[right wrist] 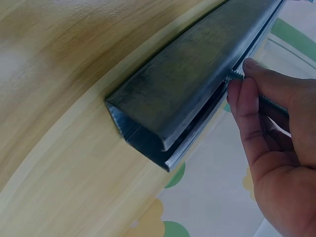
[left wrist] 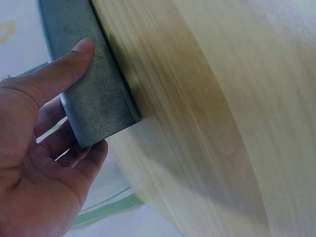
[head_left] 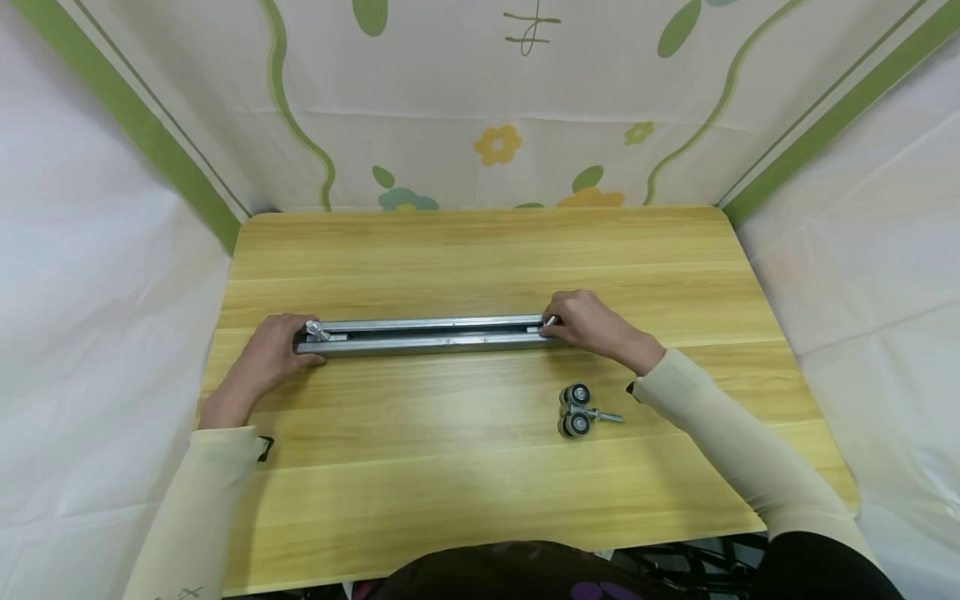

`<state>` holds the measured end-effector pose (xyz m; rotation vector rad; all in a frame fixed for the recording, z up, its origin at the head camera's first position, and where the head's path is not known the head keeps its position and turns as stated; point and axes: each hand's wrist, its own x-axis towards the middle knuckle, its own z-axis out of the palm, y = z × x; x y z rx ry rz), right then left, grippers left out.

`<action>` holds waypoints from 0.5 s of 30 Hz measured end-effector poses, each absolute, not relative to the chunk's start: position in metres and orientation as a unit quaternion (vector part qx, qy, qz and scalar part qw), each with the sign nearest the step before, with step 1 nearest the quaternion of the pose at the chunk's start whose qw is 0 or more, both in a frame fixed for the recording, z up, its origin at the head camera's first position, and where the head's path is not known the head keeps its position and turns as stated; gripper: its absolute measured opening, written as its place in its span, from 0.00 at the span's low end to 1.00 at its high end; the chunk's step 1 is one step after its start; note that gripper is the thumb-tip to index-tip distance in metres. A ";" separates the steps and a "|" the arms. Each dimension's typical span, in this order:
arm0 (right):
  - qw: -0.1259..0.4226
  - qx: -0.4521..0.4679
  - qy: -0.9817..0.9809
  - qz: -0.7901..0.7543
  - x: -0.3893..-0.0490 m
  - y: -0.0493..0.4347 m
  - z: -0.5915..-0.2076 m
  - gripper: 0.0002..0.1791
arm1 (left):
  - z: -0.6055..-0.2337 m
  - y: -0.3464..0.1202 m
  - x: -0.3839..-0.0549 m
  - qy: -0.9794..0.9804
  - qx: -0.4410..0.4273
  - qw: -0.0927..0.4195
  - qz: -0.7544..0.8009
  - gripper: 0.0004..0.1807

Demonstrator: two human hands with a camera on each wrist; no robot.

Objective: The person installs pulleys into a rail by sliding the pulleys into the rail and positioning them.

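Note:
A slotted metal rail [head_left: 420, 345] lies across the table with its slot upward. At its left end my left hand [head_left: 266, 354] grips the rail, thumb on the near wall and fingers at the end and far side. Beside that hand a threaded bolt [head_left: 317, 330] sticks up from the slot. Near the other end my right hand [head_left: 592, 323] pinches a second threaded bolt [right wrist: 270, 103] that stands out of the slot. What the bolts join inside the rail is hidden. The rail's right end is hollow in the right wrist view.
A roller trolley [head_left: 576, 423] with black-and-silver wheels and a threaded bolt lies on the wooden table [head_left: 420, 483], nearer the body than the right hand. White cloth walls [head_left: 435, 75] with green and orange prints stand behind and at both sides.

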<state>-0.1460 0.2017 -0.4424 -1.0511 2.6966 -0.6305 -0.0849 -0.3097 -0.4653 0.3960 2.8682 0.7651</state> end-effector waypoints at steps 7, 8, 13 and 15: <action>0.096 -0.362 0.904 -0.206 -0.149 0.195 -0.442 0.08 | -0.465 -0.310 -0.086 0.955 0.127 0.079 0.255 0.28; 0.094 -0.366 0.902 -0.206 -0.149 0.193 -0.442 0.08 | -0.464 -0.310 -0.086 0.956 0.126 0.081 0.254 0.28; 0.087 -0.384 0.896 -0.207 -0.150 0.187 -0.442 0.08 | -0.465 -0.310 -0.086 0.955 0.125 0.084 0.254 0.27; 0.087 -0.388 0.894 -0.207 -0.151 0.183 -0.442 0.07 | -0.465 -0.311 -0.086 0.955 0.126 0.082 0.255 0.27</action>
